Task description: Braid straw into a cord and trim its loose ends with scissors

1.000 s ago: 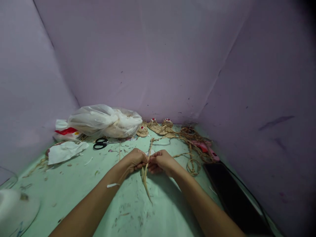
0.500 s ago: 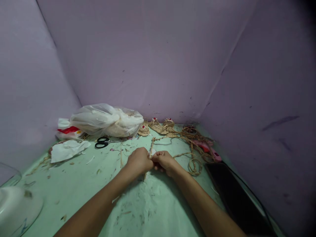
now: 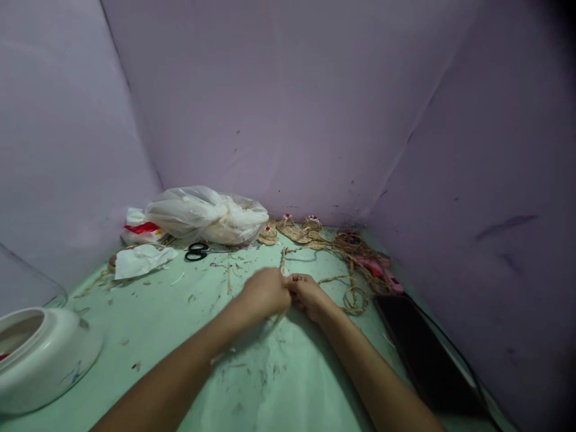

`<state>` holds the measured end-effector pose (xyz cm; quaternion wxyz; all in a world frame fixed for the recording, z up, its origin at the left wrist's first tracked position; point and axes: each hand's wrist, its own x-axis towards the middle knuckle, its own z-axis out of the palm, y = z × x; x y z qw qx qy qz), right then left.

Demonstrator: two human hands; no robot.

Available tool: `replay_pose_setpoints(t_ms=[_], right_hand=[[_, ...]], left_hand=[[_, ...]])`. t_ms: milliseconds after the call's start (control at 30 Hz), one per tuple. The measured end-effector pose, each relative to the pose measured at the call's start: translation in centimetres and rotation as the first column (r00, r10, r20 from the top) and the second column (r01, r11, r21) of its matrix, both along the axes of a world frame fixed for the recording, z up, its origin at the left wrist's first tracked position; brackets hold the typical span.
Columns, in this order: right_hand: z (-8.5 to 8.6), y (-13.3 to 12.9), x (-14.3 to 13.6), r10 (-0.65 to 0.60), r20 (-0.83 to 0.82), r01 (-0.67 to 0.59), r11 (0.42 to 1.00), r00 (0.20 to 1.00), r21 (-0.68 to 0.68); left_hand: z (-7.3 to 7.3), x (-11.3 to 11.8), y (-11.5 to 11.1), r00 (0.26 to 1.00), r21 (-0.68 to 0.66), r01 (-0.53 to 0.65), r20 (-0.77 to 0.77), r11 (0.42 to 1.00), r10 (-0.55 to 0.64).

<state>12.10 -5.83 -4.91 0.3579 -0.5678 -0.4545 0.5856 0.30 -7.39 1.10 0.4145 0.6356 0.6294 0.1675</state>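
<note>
My left hand (image 3: 266,291) is closed on the near end of a braided straw cord (image 3: 283,259), its fingertips meeting those of my right hand. My right hand (image 3: 306,294) pinches the same cord from the right. Loose strands stick out below my left hand, slightly blurred. From the hands the cord runs away from me, bends, and trails right toward a coil of braid (image 3: 355,300). The exact spot between the fingertips is hidden.
A knotted white plastic bag (image 3: 207,215), black-handled scissors (image 3: 197,252) and woven straw pieces with red beads (image 3: 290,229) lie along the back wall. White paper (image 3: 143,261) and a white pot (image 3: 49,357) are left; a black slab (image 3: 427,354) is right.
The view has shifted, so more of the white pot shows at the left. Both hands stay together on the cord, and my left hand has turned a little.
</note>
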Motion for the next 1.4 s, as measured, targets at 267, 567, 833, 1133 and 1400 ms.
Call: replay_pose_setpoints(t_ms=[267,567,833,1133,1400], right_hand=[[-0.3,-0.1,0.5,0.046,0.013,-0.047,0.992,0.999,0.117],[-0.6,0.2,0.8,0.099,0.286,-0.170,0.957,0.953,0.235],[1.7,-0.8,1.2,-0.055,0.649,-0.200,0.929,0.759,0.313],[2.5,-3.0,-1.2,-0.040,0.817,-0.402,0.856,0.575,0.325],[3.2,-0.6,1.0,-0.070,0.258,0.044,0.994,0.964,0.104]], left_hand=[[-1.8,-0.3,2.1,0.980,-0.244,-0.040,0.180,0.969,0.086],[-4.0,-0.1,2.9,0.954,-0.231,-0.075,0.266,0.970,0.137],[-4.0,0.6,2.7,0.967,-0.227,-0.130,0.187,0.965,0.175],[-4.3,-0.1,2.6,0.962,-0.288,-0.090,0.222,0.953,0.158],[-4.6,-1.1,3.5,0.930,-0.274,0.018,0.357,0.961,0.085]])
